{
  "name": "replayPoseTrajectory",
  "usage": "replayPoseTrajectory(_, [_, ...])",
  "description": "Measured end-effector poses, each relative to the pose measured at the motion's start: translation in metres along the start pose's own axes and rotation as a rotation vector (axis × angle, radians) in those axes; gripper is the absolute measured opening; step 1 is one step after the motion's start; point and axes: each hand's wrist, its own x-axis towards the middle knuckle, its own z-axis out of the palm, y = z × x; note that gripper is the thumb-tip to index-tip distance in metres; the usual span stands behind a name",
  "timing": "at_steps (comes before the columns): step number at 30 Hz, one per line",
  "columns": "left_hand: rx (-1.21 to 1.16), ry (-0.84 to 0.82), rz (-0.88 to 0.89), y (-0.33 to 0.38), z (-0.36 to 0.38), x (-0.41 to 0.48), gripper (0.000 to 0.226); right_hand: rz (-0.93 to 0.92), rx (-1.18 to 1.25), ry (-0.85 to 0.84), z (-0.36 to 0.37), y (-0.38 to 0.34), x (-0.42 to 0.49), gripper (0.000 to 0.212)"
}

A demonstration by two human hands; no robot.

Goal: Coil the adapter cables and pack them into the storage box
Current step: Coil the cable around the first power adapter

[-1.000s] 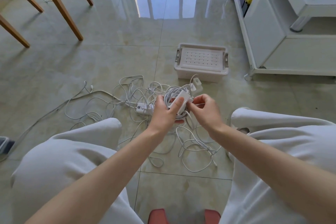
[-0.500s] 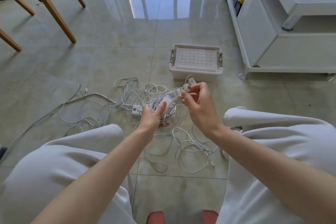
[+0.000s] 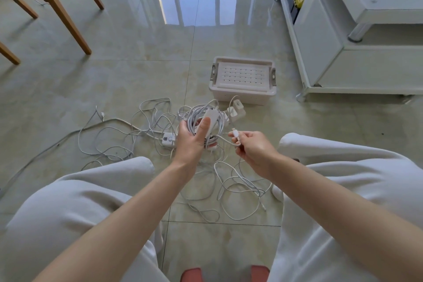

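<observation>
Now | left hand (image 3: 191, 141) grips coiled cable (image 3: 206, 119) (thumb across adapter) | right hand (image 3: 256, 151) pinches cable end (image 3: 235, 133)

The right hand (image 3: 256, 151) has drawn away from the coil (image 3: 194, 118), out to the right, and now pinches a cable end (image 3: 235, 134). The left hand (image 3: 190, 142) now grips the coil alone, thumb up along it.

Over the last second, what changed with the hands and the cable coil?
The right hand drew away from the coil, rightward and toward the person, and now pinches the cable's connector end. The left hand kept gripping the coil, thumb across the white adapter brick. The storage box stayed lidded; the loose cables stayed on the floor.
</observation>
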Motion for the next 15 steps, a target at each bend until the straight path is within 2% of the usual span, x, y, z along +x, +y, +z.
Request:
replayPoseTrajectory(3, [0.003, -0.017, 0.046, 0.005, 0.002, 0.002, 0.052, 0.011, -0.111, -0.044, -0.001, 0.001, 0.000, 0.027])
replayPoseTrajectory(6, [0.012, -0.029, 0.065, 0.006, 0.003, 0.004, 0.049, 0.050, -0.121, -0.124, 0.000, -0.002, -0.002, 0.027])
replayPoseTrajectory(9, [-0.026, -0.079, 0.078, 0.008, 0.009, 0.001, 0.045, -0.044, -0.112, -0.180, -0.001, -0.004, -0.004, 0.023])
replayPoseTrajectory(12, [-0.093, -0.101, 0.087, 0.013, 0.012, -0.001, 0.049, -0.098, 0.066, -0.121, -0.005, -0.003, 0.000, 0.024])
replayPoseTrajectory(15, [-0.185, -0.129, 0.013, 0.020, 0.009, 0.001, 0.045, -0.049, 0.335, -0.191, -0.007, -0.003, 0.003, 0.015])
